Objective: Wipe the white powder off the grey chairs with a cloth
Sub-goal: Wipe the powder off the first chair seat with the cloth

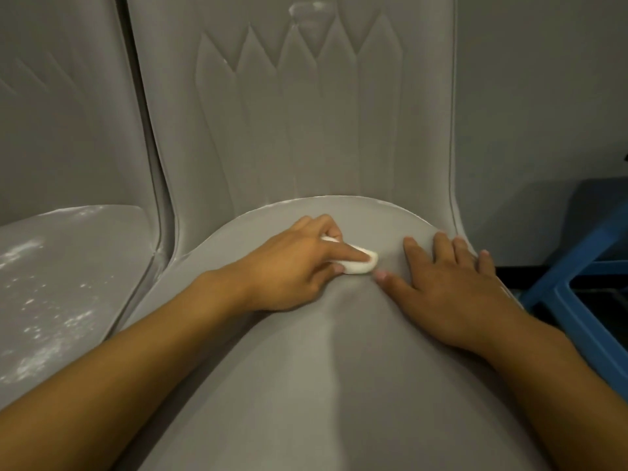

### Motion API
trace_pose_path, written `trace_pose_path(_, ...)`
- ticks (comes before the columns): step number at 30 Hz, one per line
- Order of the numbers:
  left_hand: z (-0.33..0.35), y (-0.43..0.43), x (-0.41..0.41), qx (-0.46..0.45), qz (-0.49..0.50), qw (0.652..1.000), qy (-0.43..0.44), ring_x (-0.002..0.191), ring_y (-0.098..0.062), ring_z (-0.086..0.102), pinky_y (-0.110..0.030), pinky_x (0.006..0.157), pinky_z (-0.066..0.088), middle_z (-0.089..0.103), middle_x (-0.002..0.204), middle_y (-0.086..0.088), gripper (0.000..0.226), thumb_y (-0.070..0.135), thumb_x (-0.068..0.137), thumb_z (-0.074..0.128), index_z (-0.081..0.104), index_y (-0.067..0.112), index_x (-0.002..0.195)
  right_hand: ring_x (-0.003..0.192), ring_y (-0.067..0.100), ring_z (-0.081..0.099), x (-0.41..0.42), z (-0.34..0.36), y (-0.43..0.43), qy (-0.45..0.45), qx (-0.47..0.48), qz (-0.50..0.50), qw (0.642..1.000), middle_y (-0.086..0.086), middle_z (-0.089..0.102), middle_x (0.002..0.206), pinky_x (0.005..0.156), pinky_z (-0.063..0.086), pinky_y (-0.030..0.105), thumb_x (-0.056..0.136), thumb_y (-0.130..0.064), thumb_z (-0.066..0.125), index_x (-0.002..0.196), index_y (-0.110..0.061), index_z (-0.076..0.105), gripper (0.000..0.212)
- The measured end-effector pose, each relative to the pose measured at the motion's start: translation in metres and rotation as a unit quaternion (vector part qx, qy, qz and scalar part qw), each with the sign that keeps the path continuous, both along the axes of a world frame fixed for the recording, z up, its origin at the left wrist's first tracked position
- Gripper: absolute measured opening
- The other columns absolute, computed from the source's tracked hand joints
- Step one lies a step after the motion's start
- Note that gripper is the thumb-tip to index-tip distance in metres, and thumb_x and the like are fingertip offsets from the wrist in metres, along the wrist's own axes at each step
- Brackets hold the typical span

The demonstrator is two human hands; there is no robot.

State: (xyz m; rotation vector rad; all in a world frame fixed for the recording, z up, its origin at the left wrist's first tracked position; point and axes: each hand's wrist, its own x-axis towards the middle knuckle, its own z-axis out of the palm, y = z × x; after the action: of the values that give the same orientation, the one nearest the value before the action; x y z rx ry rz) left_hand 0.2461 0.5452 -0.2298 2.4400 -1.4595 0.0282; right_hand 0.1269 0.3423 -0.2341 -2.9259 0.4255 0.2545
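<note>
From my head camera, my left hand (289,263) is clamped on the cloth (358,268), a small white folded pad. My forefinger lies straight along its top, my thumb is tucked against its near edge and my other fingers are curled over its far side. The cloth sits toward the back of the seat of the grey chair (323,385) in front of me. Its long axis runs from back-left to front-right, and the exposed rounded end points at my right hand (452,283). That hand lies flat on the same seat just beside the cloth, fingers straight and spread, gripping nothing, its thumb tip close to the pad.

White powder (44,355) speckles the seat of the second grey chair (85,249) on my left. A thin pale line follows the back rim of my seat. A blue frame (577,283) stands at right, against the wall (543,96).
</note>
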Motion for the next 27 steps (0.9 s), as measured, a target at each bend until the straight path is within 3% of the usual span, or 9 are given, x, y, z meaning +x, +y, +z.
trace_pose_path(5,-0.008,0.011,0.03,-0.006,0.191,0.98,-0.055,0.112,-0.029,0.047,-0.034,0.097,0.04,0.045,0.118,0.0,0.036,0.033,0.105,0.05,0.057,0.044,0.139,0.153,0.035,-0.01,0.0,0.001,0.002,0.013,-0.004,0.009,1.0,0.014,-0.01,0.166,0.121,-0.004,0.058,0.086,-0.08,0.004,0.158,-0.032,-0.007,0.087)
trace_pose_path(10,-0.003,-0.043,0.017,0.018,0.065,0.998,-0.015,0.106,-0.031,0.05,-0.046,0.099,0.043,0.048,0.116,-0.002,0.032,0.033,0.104,0.05,0.061,0.042,0.132,0.153,0.032,-0.007,0.003,-0.001,0.001,0.007,-0.002,0.007,1.0,0.009,-0.008,0.167,0.122,0.0,0.059,0.069,-0.093,0.003,0.156,-0.027,-0.019,0.112)
trace_pose_path(14,0.005,-0.044,0.005,0.026,-0.03,0.999,0.031,0.103,-0.022,0.05,-0.035,0.098,0.041,0.05,0.113,0.002,0.033,0.034,0.104,0.052,0.061,0.046,0.134,0.154,0.029,-0.004,0.003,-0.004,-0.001,-0.006,0.01,0.014,1.0,0.006,-0.005,0.167,0.122,0.003,0.058,0.061,-0.101,0.005,0.152,-0.028,-0.025,0.121)
trace_pose_path(17,0.006,-0.014,0.002,0.008,-0.027,0.999,0.04,0.105,-0.02,0.051,-0.035,0.098,0.042,0.051,0.114,0.004,0.036,0.03,0.102,0.054,0.061,0.045,0.135,0.154,0.03,-0.004,0.004,-0.001,-0.002,0.011,0.005,0.019,1.0,0.007,-0.007,0.167,0.122,0.002,0.058,0.059,-0.102,0.001,0.151,-0.031,-0.026,0.119)
trace_pose_path(21,0.006,0.041,0.015,0.039,0.127,0.991,-0.02,0.111,-0.026,0.051,-0.043,0.1,0.045,0.047,0.12,0.0,0.04,0.029,0.102,0.052,0.056,0.043,0.139,0.154,0.028,-0.009,0.021,0.016,0.011,0.054,-0.002,0.082,0.995,0.006,-0.012,0.167,0.123,-0.001,0.052,0.062,-0.095,-0.001,0.155,-0.03,-0.019,0.115)
trace_pose_path(25,0.012,0.087,0.032,0.079,0.327,0.941,-0.049,0.106,-0.036,0.051,-0.047,0.093,0.047,0.04,0.113,-0.005,0.031,0.029,0.101,0.048,0.056,0.038,0.129,0.154,0.019,-0.005,0.061,0.033,0.051,0.045,0.044,0.203,0.977,0.002,-0.008,0.168,0.124,-0.001,0.036,0.087,-0.079,0.021,0.159,-0.031,-0.001,0.089)
trace_pose_path(27,0.014,0.097,0.036,0.084,0.384,0.917,-0.07,0.109,-0.037,0.051,-0.048,0.091,0.048,0.043,0.12,-0.009,0.036,0.032,0.103,0.045,0.055,0.031,0.137,0.154,0.014,-0.009,0.085,0.032,0.071,0.002,0.059,0.258,0.964,-0.003,-0.01,0.168,0.123,-0.005,0.034,0.094,-0.072,0.024,0.159,-0.032,0.001,0.08)
